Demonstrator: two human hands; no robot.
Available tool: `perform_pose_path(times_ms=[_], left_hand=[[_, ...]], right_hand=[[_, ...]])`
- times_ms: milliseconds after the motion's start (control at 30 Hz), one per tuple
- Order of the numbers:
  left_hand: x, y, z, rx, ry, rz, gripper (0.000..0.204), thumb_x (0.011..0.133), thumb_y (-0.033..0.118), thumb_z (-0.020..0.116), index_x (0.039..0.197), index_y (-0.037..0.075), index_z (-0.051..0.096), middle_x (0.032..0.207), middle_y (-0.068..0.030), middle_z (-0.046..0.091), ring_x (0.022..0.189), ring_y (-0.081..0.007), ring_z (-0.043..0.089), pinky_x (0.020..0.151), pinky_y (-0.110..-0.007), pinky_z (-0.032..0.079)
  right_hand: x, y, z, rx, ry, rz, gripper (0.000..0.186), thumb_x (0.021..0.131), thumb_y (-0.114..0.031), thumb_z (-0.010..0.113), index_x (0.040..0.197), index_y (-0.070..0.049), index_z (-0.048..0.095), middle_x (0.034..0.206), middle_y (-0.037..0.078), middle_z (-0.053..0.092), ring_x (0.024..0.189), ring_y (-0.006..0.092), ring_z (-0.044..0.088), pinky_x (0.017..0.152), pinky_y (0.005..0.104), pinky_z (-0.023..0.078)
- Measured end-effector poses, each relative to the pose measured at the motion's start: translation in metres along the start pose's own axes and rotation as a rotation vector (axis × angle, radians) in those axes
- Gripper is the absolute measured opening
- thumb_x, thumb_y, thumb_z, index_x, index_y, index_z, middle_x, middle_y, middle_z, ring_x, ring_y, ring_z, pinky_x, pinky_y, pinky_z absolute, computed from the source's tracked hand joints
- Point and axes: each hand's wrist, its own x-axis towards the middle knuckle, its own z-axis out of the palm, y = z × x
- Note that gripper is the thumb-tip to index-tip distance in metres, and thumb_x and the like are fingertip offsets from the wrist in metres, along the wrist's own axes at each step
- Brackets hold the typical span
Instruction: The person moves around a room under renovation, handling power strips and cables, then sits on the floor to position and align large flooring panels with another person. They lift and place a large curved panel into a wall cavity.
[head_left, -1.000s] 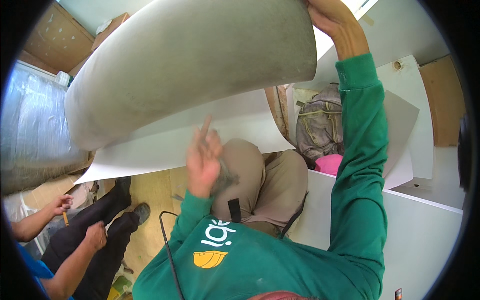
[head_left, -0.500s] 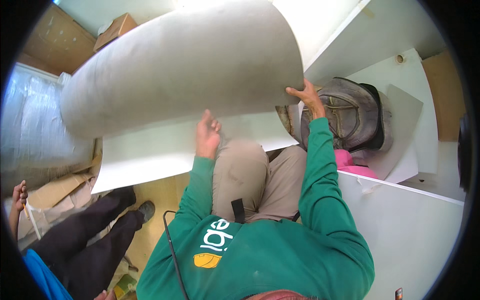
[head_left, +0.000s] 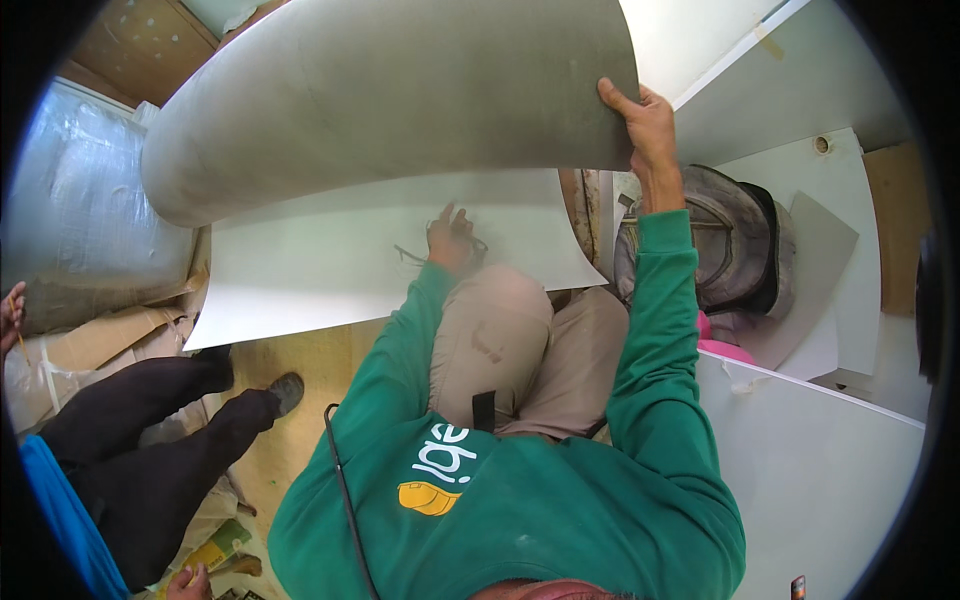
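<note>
A large flexible sheet, grey on one face and white on the other, curls over in front of me. My right hand (head_left: 648, 130) grips the right edge of its raised grey part (head_left: 400, 90), thumb on the grey face. Below the curl, the white part (head_left: 320, 250) spreads out to my knees. My left hand (head_left: 455, 240) is over that white face, just above my knee, with its fingers bent. A thin dark thing (head_left: 408, 255) sticks out to the left of it, and dark loops show at its right side; the blur hides what kind it is.
A dark backpack (head_left: 730, 240) and a pink item (head_left: 725, 350) lie to the right, beside leaning boards (head_left: 830, 250). A pale panel (head_left: 810, 450) stands at my right. Plastic-wrapped goods (head_left: 80, 190) and cardboard (head_left: 110, 345) are at the left, where another person's legs (head_left: 150, 450) stretch out.
My right hand has lifted the curled part higher and a little right, uncovering more of the white face. My left hand has moved up and right, and a dark thin thing now shows at it.
</note>
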Motion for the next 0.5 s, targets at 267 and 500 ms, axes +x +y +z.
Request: perform_pose_path(times_ms=[267, 500], left_hand=[[0.018, 0.021, 0.008, -0.311, -0.141, 0.148, 0.055, 0.113, 0.035, 0.022, 0.162, 0.012, 0.022, 0.162, -0.014, 0.034, 0.151, -0.0278, 0.032, 0.129, -0.044, 0.022], [0.061, 0.065, 0.042, -0.365, -0.397, 0.348, 0.043, 0.108, 0.037, 0.043, 0.139, 0.011, 0.058, 0.143, -0.0101, 0.059, 0.132, -0.0331, 0.054, 0.115, -0.055, 0.039]], right_hand=[[-0.002, -0.072, 0.01, 0.03, 0.039, -0.082, 0.038, 0.088, -0.022, 0.085, 0.111, 0.005, 0.072, 0.097, 0.011, 0.077, 0.082, 0.0157, 0.071, 0.077, 0.0278, 0.056], [0.008, -0.135, 0.008, -0.139, -0.095, -0.051, 0.045, 0.092, -0.034, 0.08, 0.121, 0.0, 0.072, 0.11, 0.008, 0.076, 0.097, 0.0159, 0.07, 0.092, 0.0295, 0.053]])
